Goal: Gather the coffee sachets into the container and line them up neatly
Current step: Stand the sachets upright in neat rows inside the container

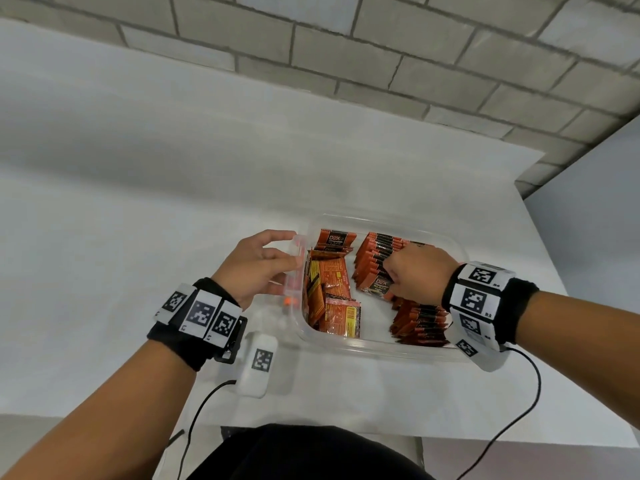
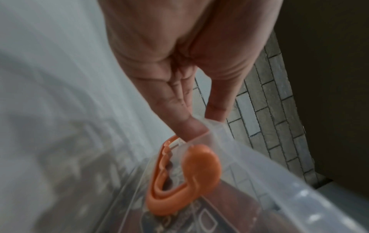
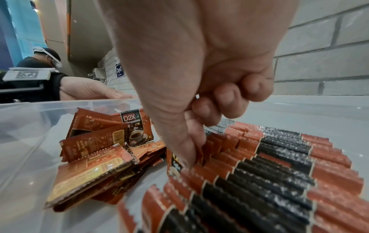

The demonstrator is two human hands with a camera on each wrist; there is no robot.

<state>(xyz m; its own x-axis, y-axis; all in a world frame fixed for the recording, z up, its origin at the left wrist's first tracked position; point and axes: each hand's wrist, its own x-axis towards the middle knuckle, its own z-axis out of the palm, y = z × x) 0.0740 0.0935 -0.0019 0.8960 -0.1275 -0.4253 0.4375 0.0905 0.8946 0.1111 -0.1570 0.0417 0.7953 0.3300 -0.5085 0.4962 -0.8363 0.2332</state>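
My left hand [image 1: 254, 263] clasps the container [image 1: 381, 351] wall, I judge to steady it. Loose sachets [image 1: 329, 292] lie inside, left half (all jumbled). My right hand [image 1: 414, 275] pinches into the upright row [image 3: 269, 165], likely straightening it.

Head view looks steeply down from above; both wrist views close-up along fingers; all share container [image 1: 374, 348].
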